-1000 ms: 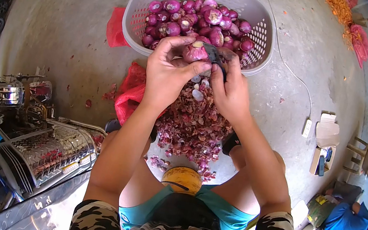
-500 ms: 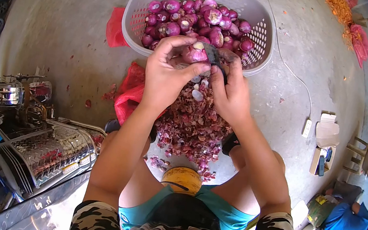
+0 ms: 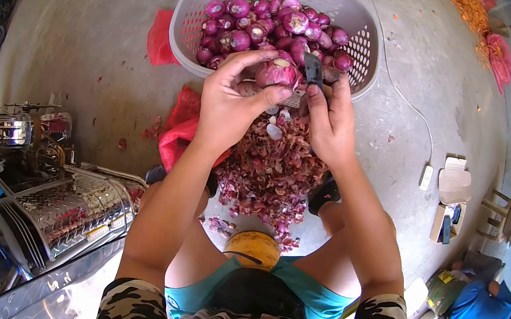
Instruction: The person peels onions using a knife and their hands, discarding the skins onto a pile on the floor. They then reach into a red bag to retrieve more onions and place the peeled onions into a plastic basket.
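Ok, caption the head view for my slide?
Left hand holds a red onion while right hand works a knife over a peel pile, beside the onion basket.

Bright daylight, sharp centre, fisheye-warped dark corners.

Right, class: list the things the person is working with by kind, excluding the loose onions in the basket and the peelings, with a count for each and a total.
Onion in the left hand: 1, the held onion
Knife in the right hand: 1, the knife
Plastic basket of onions: 1, the basket
Heap of peelings: 1, the pile of skins
Red mesh bags: 2, one, another
Total: 6
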The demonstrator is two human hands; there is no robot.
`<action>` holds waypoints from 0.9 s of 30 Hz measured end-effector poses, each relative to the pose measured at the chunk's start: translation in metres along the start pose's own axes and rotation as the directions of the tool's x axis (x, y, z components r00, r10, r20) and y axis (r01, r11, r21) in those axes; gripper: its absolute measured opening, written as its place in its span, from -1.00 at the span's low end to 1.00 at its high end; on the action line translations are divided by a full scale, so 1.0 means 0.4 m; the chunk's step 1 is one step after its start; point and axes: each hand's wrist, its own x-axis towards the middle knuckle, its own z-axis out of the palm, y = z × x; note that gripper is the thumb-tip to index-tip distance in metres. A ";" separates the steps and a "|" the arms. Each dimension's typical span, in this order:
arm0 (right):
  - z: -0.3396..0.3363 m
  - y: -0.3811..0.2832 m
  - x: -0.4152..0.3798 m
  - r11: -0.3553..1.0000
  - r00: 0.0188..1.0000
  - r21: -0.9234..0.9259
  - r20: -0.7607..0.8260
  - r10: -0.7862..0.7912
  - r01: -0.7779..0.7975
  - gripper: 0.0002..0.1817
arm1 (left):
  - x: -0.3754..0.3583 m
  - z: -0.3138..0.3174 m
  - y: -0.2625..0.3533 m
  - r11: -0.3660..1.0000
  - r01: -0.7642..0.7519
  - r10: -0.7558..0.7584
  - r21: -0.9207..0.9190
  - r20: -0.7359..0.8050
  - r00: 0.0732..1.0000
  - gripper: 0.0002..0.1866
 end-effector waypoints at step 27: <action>-0.079 0.027 0.038 0.943 0.926 -0.077 0.234 -0.297 0.322 -0.56 | -0.003 -0.016 0.028 0.968 0.235 -0.223 -0.088 0.134 0.966 -0.59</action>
